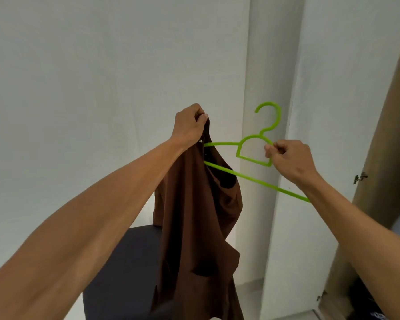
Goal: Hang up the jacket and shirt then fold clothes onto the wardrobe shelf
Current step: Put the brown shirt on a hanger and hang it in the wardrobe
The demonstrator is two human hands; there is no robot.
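Plain white wall (102, 65), evenly lit, with a white pillar (263, 65) at right. Beside it, an open white wardrobe door (321, 88). Below, a dark seat (125, 262) on pale floor (247, 301).

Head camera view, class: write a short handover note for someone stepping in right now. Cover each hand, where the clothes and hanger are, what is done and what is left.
Left hand grips the top of the brown garment, holding it up.
Right hand pinches the green hanger just below its hook.
One hanger arm is inside the garment; the other is bare. The garment hangs above a dark seat; the open wardrobe is to the right.
Done: hanger partly threaded.
Left: settle the garment on the hanger, hang it, hang the other item, fold clothes onto the shelf.
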